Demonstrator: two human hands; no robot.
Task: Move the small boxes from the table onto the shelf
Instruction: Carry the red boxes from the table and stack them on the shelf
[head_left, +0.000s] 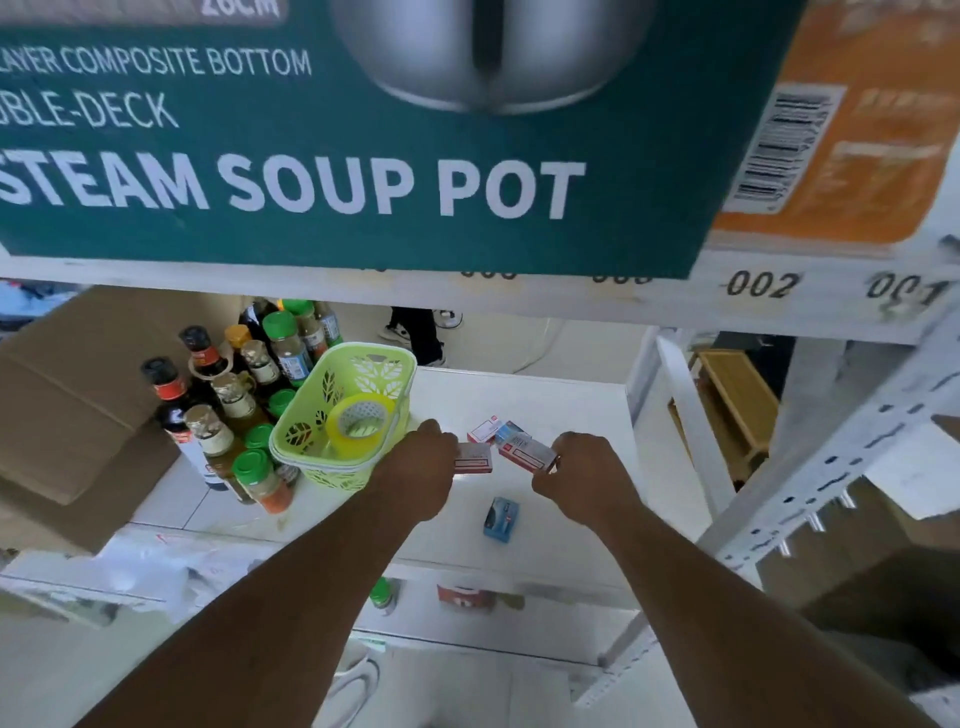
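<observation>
Both hands reach over the white shelf (545, 395), each with a small box. The left hand (415, 460) holds a flat white-and-red box (474, 458) by its near end, low over the shelf surface. The right hand (587, 470) grips a second white-and-red box (524, 448), tilted, its far end raised. Just behind these two, a third red-and-white box (484, 429) lies on the shelf, partly hidden by the tilted one. Nearer the front edge, between the forearms, a small blue box (502, 518) lies on the shelf, apart from the others.

Just left of the left hand stands a light green plastic basket (384, 374) with cut-out leaf patterns; a roll of yellow tape (361, 421) leans inside it. Left of the basket crowd bottles (208, 415) of sauce and green-capped spice jars. Further left sits a brown cardboard carton (67, 395). Overhead, on the upper shelf, a large teal box (363, 156) reads "STEAM SOUP POT".
</observation>
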